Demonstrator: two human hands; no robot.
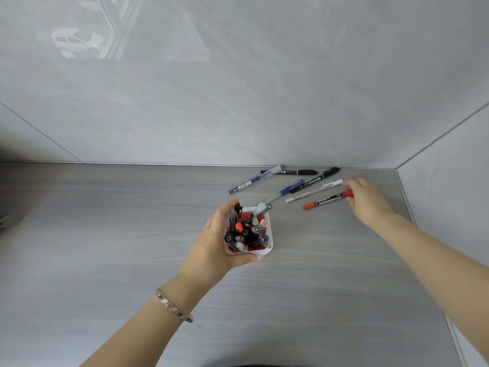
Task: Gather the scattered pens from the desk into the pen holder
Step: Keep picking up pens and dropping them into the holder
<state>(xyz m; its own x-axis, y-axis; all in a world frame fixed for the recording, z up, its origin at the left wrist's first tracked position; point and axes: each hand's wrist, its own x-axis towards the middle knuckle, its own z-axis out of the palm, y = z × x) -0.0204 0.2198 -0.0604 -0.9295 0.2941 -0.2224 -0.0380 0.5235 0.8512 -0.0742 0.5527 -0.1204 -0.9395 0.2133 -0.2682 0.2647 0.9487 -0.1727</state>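
Observation:
A white pen holder with a red inside stands mid-desk, packed with several pens and markers. My left hand is wrapped around its left side. Behind it to the right, loose pens lie on the desk: a blue gel pen, two black markers, a blue pen whose near end reaches the holder's rim, a white pen and a marker with red ends. My right hand has its fingertips closed on that marker's far red cap; the marker lies flat.
The grey wood-grain desk meets a glossy grey wall along its far edge and a side wall on the right, forming a corner just beyond the pens. A metal bracelet circles my left wrist.

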